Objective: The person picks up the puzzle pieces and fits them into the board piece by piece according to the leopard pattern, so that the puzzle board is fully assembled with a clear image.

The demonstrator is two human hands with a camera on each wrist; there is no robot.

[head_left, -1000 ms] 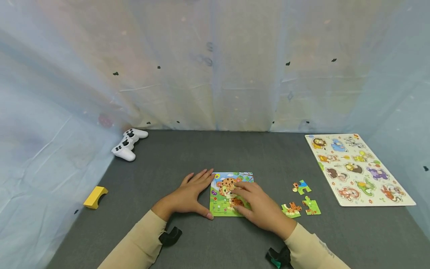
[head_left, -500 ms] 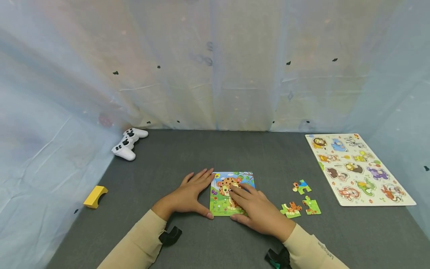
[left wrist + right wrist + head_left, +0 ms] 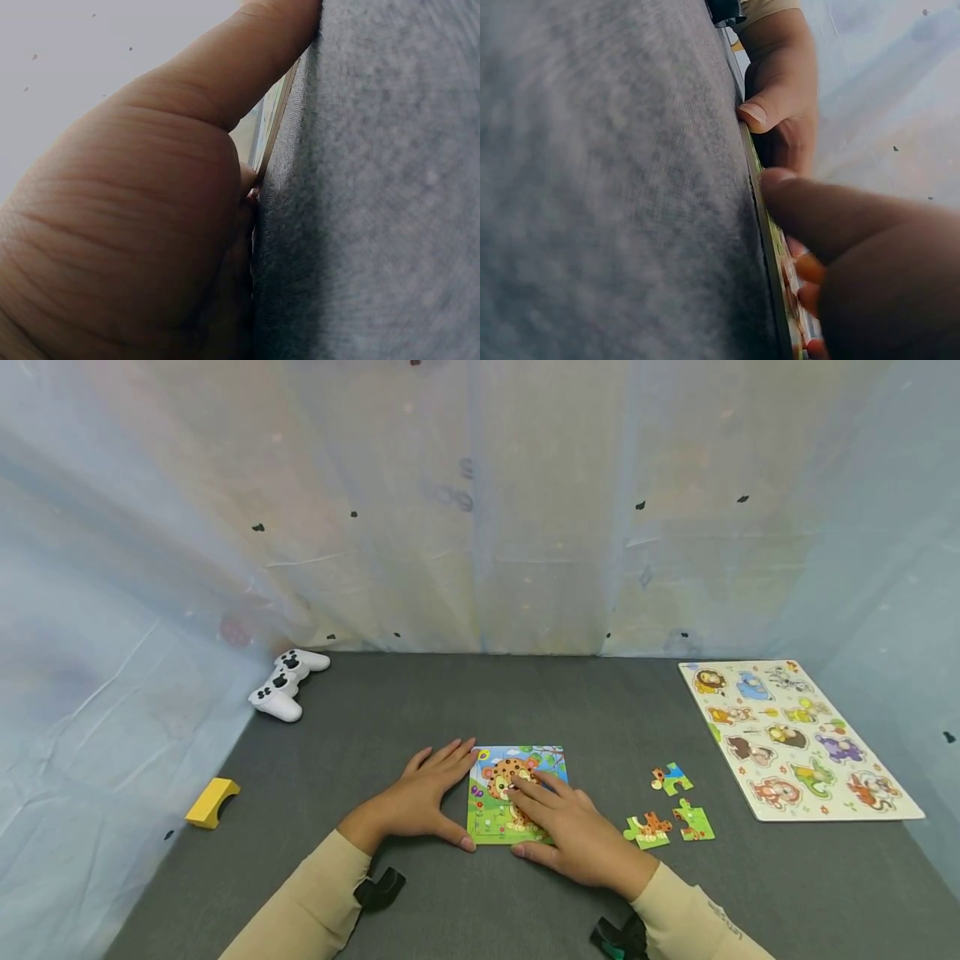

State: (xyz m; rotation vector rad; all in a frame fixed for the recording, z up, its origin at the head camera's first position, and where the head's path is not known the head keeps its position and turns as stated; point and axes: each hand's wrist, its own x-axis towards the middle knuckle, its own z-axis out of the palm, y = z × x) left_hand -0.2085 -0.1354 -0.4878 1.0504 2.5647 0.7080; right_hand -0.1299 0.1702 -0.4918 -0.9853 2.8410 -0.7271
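Observation:
A small square leopard jigsaw puzzle lies on the grey table in the head view. My left hand lies along its left side, fingers spread, with thumb and fingertips at the edge. My right hand rests on the puzzle's right half, its straight fingers over the leopard picture and its thumb at the near edge; the right part of the picture is hidden under it. In the right wrist view the right thumb touches the board's side. Loose to the right are three jigsaw pieces: a blue-topped piece, a leopard-spotted piece and a green piece.
A white animal puzzle board lies at the far right. On the left are a white game controller near the back and a yellow arch block near the table's side. Pale sheeting walls the table in.
My right hand has shifted slightly toward me, its fingers flattening onto the puzzle and its thumb coming to the near edge. The left hand has stayed in place.

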